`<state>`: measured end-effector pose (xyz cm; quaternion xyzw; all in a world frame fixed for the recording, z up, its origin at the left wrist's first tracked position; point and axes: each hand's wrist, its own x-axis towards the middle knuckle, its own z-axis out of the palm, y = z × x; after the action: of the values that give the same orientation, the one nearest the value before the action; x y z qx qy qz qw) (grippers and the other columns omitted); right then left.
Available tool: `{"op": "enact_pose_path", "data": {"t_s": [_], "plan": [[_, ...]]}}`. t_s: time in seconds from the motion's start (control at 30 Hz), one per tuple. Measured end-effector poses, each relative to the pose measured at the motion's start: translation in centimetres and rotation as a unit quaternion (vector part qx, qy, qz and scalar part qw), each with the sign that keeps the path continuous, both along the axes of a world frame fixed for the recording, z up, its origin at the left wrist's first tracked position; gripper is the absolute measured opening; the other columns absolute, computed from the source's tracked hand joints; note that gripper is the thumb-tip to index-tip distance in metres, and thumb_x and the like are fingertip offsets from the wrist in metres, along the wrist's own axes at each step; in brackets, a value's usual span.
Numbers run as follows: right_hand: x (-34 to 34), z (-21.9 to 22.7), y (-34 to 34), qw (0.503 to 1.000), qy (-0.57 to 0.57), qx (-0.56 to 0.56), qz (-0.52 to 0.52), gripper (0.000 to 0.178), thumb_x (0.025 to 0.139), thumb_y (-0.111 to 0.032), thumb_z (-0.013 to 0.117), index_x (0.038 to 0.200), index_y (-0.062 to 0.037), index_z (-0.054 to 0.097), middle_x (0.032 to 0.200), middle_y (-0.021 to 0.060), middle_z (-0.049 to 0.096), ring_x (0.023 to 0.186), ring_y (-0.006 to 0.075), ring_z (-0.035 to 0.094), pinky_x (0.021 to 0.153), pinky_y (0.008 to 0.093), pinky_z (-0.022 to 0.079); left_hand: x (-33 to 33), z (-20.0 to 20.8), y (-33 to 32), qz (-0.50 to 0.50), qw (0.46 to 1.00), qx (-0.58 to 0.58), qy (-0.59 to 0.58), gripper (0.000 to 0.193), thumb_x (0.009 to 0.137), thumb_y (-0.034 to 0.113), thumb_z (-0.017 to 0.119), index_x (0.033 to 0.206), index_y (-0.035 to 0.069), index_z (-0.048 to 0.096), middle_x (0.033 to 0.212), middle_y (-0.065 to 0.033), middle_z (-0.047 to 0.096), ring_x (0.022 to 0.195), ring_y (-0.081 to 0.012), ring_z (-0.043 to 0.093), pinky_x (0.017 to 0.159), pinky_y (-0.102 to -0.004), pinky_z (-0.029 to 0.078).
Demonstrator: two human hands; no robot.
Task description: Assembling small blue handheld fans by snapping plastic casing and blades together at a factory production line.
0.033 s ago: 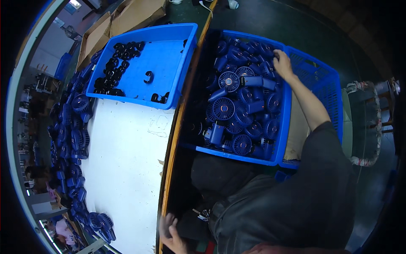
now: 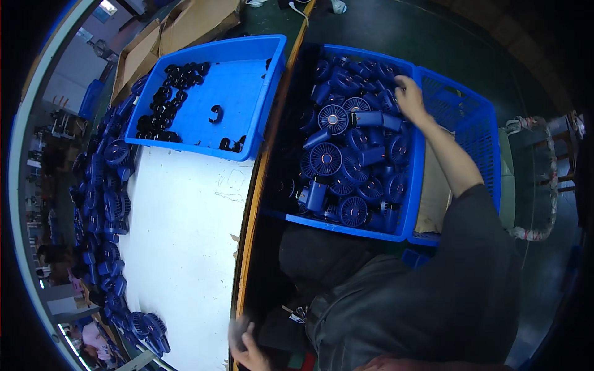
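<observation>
My right hand reaches over the far right corner of a blue crate. Its fingers curl down among navy handheld fans heaped inside, and what they hold, if anything, is hidden. Round grilles and stubby handles show on many of the fans. At the wooden edge of the white table, low in the view, is my left hand. Its fingers are smeared by motion, so their grip cannot be made out.
A shallow blue tray of small black clip-like rings stands on the white table. More navy fans line the table's left side. A second blue crate with cardboard in it adjoins the first. Cardboard boxes lie behind the tray.
My right hand has shifted slightly left and down at the crate's far corner. My left hand has moved a little along the table edge. The fans and tray look the same.
</observation>
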<state>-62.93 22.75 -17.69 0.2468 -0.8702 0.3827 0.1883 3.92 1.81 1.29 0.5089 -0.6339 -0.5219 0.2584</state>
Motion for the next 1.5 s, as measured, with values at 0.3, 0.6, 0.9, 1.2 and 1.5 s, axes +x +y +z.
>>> {"op": "enact_pose_path", "data": {"t_s": [0.3,0.6,0.9,1.2,1.5], "plan": [[28.7,8.9,-9.0,0.849,-0.318,-0.031,0.42,0.016,0.089,-0.006,0.065,0.104,0.0,0.068,0.093,0.0117,0.068,0.083,0.0192,0.066,0.076,0.0328,0.052,6.8,-0.8,-11.8,0.112,0.879,-0.335,-0.32,0.052,0.096,0.015,0.06,0.141,-0.006,0.043,0.144,-0.0232,0.047,0.132,-0.0336,0.048,0.111,-0.0441,0.037],[38.1,8.5,-12.2,0.751,-0.404,0.014,0.522,0.02,0.089,0.001,0.062,0.11,0.0016,0.066,0.099,0.0125,0.07,0.09,0.0179,0.069,0.077,0.0272,0.053,16.7,-2.0,-22.3,0.261,0.782,-0.35,-0.445,0.089,0.084,0.052,0.07,0.144,-0.006,0.039,0.151,-0.0332,0.031,0.142,-0.0472,0.028,0.116,-0.0545,0.024],[41.8,10.5,-15.4,0.715,-0.319,0.06,0.619,0.019,0.09,-0.006,0.063,0.108,-0.001,0.066,0.1,0.0157,0.068,0.089,0.0287,0.069,0.077,0.0352,0.056,21.8,-4.1,-27.2,0.168,0.714,-0.414,-0.538,0.084,0.074,0.054,0.076,0.132,-0.002,0.053,0.127,-0.0291,0.056,0.122,-0.0441,0.05,0.104,-0.0522,0.038],[45.5,12.8,-18.1,0.606,-0.316,-0.026,0.729,0.025,0.094,-0.012,0.058,0.112,0.0042,0.061,0.104,0.0179,0.066,0.096,0.0315,0.066,0.086,0.0401,0.054,18.1,-2.6,-21.2,0.159,0.919,-0.295,-0.206,0.048,0.086,0.019,0.073,0.121,-0.007,0.052,0.099,-0.0139,0.063,0.086,-0.0234,0.062,0.084,-0.0346,0.05],[50.3,13.0,-17.6,0.594,-0.431,-0.037,0.678,0.049,0.088,-0.026,0.07,0.122,0.0052,0.055,0.103,0.021,0.063,0.097,0.031,0.064,0.082,0.042,0.051,-0.9,-4.4,-1.2,0.179,0.895,-0.032,0.408,0.058,0.099,0.052,0.052,0.131,0.003,0.048,0.116,-0.0167,0.062,0.107,-0.0252,0.06,0.093,-0.0385,0.049]]}}
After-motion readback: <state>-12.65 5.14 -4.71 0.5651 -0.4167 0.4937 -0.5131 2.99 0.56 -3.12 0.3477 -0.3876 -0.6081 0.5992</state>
